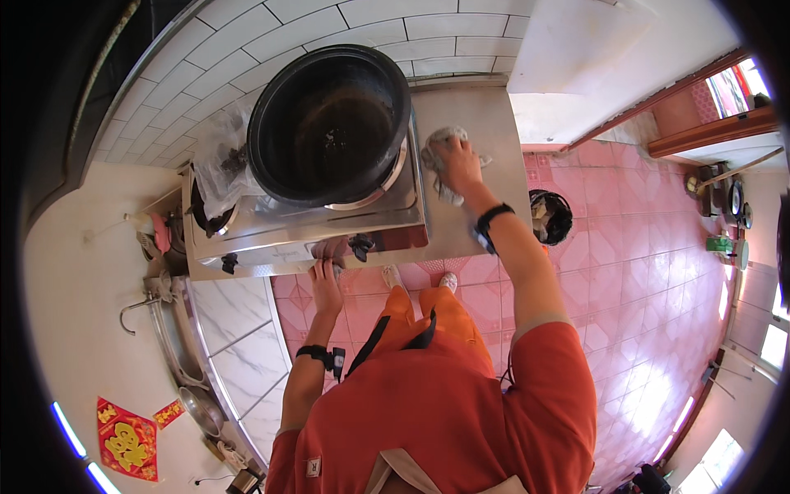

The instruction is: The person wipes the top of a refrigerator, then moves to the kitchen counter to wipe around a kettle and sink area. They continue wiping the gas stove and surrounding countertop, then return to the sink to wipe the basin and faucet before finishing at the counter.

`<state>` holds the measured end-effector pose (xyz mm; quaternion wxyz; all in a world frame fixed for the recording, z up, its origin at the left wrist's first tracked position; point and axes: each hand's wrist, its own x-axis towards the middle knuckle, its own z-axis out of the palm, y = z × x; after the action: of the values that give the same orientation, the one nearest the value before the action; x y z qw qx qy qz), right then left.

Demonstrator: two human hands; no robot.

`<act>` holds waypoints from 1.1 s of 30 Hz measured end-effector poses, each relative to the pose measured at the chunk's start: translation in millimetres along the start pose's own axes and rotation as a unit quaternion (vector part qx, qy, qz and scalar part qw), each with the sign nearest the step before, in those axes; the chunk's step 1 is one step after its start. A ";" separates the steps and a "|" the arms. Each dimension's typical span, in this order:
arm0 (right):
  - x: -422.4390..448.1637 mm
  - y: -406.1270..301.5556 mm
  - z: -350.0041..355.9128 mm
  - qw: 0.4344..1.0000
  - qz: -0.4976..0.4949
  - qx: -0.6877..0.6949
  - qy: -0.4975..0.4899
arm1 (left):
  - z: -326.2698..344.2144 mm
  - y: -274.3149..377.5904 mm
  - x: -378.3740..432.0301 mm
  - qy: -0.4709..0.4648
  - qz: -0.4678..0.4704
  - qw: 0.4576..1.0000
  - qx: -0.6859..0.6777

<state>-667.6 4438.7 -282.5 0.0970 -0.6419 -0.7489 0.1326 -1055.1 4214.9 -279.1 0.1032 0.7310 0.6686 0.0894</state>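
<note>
My right hand (460,168) presses a crumpled grey cloth (439,154) onto the stainless steel counter (472,225), to the right of the gas stove. Part of the cloth sticks out beyond the fingers. At the counter's front edge, below the stove's control panel, rests my left hand (325,287) with its fingertips on the metal. A large black pot (330,133) sits tilted over the right burner of the gas stove (290,225). Its inside is dark, with a brownish, shiny bottom. On the panel are two black knobs, one of them a stove knob (361,247) near my left hand.
A clear plastic bag (219,167) lies over the left burner, against the pot. Left of me are a sink (176,333) with a faucet (131,316) and a metal strainer (200,410). A lined waste bin (549,217) stands on the pink tiled floor (608,247) beside the counter.
</note>
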 end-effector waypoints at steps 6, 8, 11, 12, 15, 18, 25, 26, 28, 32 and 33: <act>-172.2 -22.5 7.4 0.994 -0.090 0.027 -0.054 | 16.2 -10.4 -1.6 0.036 0.016 0.999 0.021; -215.5 -22.7 -2.2 0.987 -0.124 0.079 -0.063 | 15.4 -8.7 -1.8 0.033 0.007 0.999 0.017; -247.4 -16.2 -11.9 0.982 -0.098 0.153 -0.049 | 19.6 -8.7 0.6 0.035 0.000 0.999 0.016; -248.6 -17.4 -19.8 0.982 -0.056 0.182 -0.004 | 20.2 -8.6 0.4 0.036 -0.003 0.999 0.018; -245.2 -13.4 -28.4 0.974 0.097 0.176 0.106 | 20.8 -9.2 -3.1 0.039 -0.003 0.999 0.022; -239.5 4.5 -9.5 0.966 0.235 0.023 0.110 | 23.0 -8.7 -3.9 0.041 -0.006 0.999 0.032; -176.4 44.1 16.8 0.974 0.191 -0.006 0.124 | 24.5 -10.9 -2.1 0.034 -0.024 0.999 0.017; -160.9 50.2 15.1 0.976 0.182 -0.010 0.122 | 26.9 -14.6 -3.0 0.037 -0.023 0.999 0.021; -125.8 61.9 11.0 0.976 0.178 -0.019 0.120 | 27.3 -13.7 -0.6 0.030 -0.021 0.999 0.020; -56.4 81.1 4.5 0.978 0.170 -0.038 0.112 | 16.8 -6.0 1.2 0.009 -0.032 0.999 0.011; -40.7 83.4 3.1 0.979 0.167 -0.040 0.108 | 15.5 -4.9 1.0 0.007 -0.038 0.999 0.011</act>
<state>-584.1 4410.0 -311.4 0.1282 -0.7718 -0.6211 0.0464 -1055.6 4215.8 -295.4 0.0934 0.7058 0.6973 0.0832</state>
